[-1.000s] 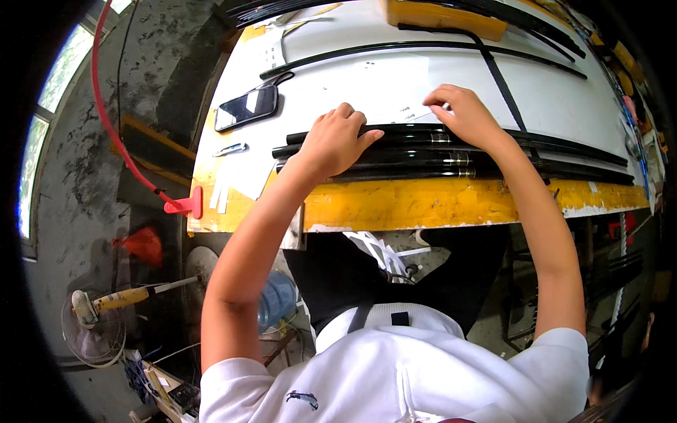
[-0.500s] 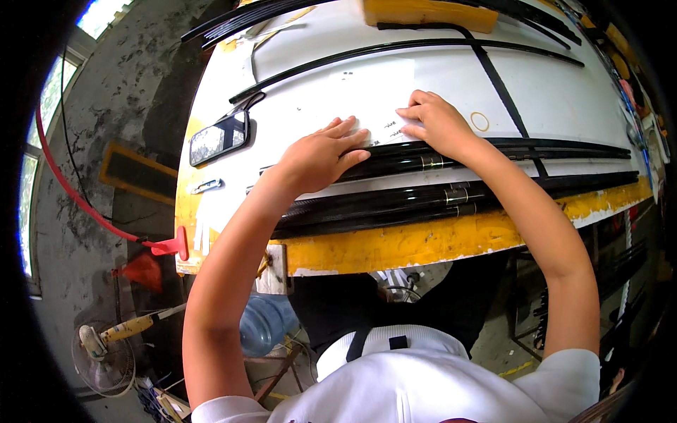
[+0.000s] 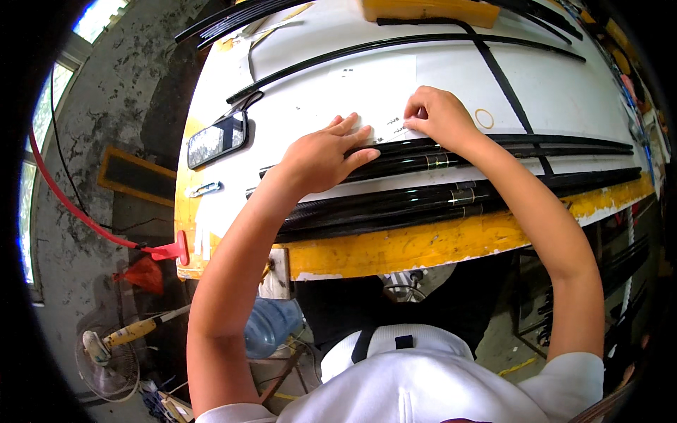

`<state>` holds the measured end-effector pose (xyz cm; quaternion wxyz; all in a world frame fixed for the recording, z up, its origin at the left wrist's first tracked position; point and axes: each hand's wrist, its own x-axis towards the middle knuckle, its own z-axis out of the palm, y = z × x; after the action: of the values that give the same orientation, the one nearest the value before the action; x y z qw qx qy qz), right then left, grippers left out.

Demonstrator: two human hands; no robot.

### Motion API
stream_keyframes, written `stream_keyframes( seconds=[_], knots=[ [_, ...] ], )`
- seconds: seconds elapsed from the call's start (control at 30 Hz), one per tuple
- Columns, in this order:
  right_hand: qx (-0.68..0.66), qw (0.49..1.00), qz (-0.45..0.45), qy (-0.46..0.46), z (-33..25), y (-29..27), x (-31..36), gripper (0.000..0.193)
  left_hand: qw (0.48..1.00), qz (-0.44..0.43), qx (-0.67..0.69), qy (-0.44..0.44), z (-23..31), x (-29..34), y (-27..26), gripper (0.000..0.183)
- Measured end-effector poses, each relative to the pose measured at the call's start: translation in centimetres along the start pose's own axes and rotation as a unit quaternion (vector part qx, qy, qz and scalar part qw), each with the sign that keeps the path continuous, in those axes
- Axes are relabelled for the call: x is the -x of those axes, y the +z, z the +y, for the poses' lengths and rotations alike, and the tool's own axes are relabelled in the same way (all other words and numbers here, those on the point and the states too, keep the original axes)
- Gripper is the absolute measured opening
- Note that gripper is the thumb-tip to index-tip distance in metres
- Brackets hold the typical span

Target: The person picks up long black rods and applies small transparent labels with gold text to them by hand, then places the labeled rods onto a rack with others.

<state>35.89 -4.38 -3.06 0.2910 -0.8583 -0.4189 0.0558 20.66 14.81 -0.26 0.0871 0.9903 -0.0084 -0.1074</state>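
Observation:
A thin white sheet (image 3: 384, 79) with small dark printed marks lies on the white tabletop (image 3: 303, 81). My left hand (image 3: 317, 158) rests palm down at the sheet's lower left, fingers and thumb apart, reaching across the black rods. Beside the printed marks, my right hand (image 3: 444, 120) has thumb and fingertips drawn together in a pinch at the sheet. Whatever is between those fingertips is too small to make out. Glossy black rods (image 3: 395, 168) with thin gold bands run beneath both wrists. A second group of black rods (image 3: 388, 206) lies closer to me, along the table's yellow edge.
A long black rod (image 3: 331, 53) and a black strap (image 3: 504, 88) cross the table farther away. At left lie a phone (image 3: 218, 139) and a small cutter (image 3: 204, 189). A tan ring (image 3: 484, 118) is right of my right hand. A yellow block (image 3: 430, 10) stands at the back.
My right hand has shifted slightly right, and its spread fingers have closed into a pinch. The left hand stays nearly in place on the sheet.

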Motion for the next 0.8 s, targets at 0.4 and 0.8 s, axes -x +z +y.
stream_keyframes(
  seconds=[0.4,0.8],
  knots=[
    [-0.028,0.999,-0.023,0.002,1.4,1.3,-2.0,0.013,1.0,0.001,0.016,0.007,-0.2,0.2,0.0,0.059],
    [-0.223,0.972,-0.003,0.073,-2.6,-0.6,0.1,0.009,0.999,0.016,0.021,0.026,-0.8,0.1,0.6,0.064]
  ],
)
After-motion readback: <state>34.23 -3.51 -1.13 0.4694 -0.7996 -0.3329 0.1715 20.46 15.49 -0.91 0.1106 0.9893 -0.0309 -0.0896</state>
